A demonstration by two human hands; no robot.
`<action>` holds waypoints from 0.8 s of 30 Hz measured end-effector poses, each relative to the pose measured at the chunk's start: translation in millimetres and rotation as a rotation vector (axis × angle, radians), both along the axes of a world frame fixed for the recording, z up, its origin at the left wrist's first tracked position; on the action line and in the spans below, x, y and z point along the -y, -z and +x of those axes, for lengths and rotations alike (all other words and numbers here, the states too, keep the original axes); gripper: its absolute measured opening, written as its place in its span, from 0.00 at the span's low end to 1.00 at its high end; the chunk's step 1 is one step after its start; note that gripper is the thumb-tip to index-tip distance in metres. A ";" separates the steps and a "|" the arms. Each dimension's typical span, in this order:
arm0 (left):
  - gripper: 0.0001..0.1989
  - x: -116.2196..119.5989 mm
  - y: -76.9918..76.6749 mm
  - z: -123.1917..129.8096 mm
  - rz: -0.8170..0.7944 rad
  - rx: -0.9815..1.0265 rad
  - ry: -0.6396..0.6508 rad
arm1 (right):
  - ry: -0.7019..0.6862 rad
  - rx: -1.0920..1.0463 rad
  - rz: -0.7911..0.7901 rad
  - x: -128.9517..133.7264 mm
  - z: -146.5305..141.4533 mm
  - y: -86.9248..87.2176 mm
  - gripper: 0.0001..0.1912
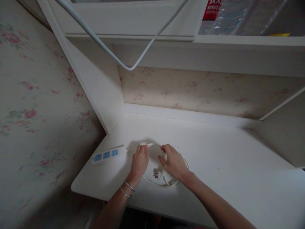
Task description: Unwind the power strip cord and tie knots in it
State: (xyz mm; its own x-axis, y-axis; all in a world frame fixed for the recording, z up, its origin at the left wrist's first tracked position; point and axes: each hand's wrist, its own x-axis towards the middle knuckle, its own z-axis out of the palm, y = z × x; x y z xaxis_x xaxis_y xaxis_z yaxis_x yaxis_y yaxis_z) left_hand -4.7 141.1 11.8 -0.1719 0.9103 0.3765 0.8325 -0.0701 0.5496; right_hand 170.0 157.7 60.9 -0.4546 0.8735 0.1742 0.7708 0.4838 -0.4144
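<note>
A white power strip [106, 154] with three blue socket panels lies at the left of the white desk. Its white cord [152, 182] runs right and loops loosely on the desktop. My left hand [140, 161], with two silver bangles at the wrist, is closed round the cord at the loop's upper left. At the upper right of the loop, my right hand [173, 161] pinches the same cord between thumb and fingers. The three-pin plug [157, 174] rests between the hands, inside the loop, its prongs pointing left. Part of the cord is hidden under my right hand.
The white desk [214, 149] meets a low back board and white side panels. Overhead is a shelf [250, 40] with clear plastic packaging and a red label. A thick white cable [130, 68] hangs down in front. Flowered wallpaper [35, 127] covers the left wall.
</note>
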 end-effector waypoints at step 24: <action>0.32 -11.0 6.0 -11.0 -0.309 0.548 0.168 | 0.215 -1.452 -0.472 -24.1 119.2 -65.3 0.16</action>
State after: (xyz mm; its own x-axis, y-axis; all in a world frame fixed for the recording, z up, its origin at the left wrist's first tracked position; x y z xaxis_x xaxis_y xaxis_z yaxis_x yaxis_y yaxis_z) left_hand -15.7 152.1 5.8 -0.1108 0.9938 -0.0091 0.4175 0.0549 0.9070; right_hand 289.2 181.8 126.2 -0.0060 0.9993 0.0382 -0.3832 0.0330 -0.9231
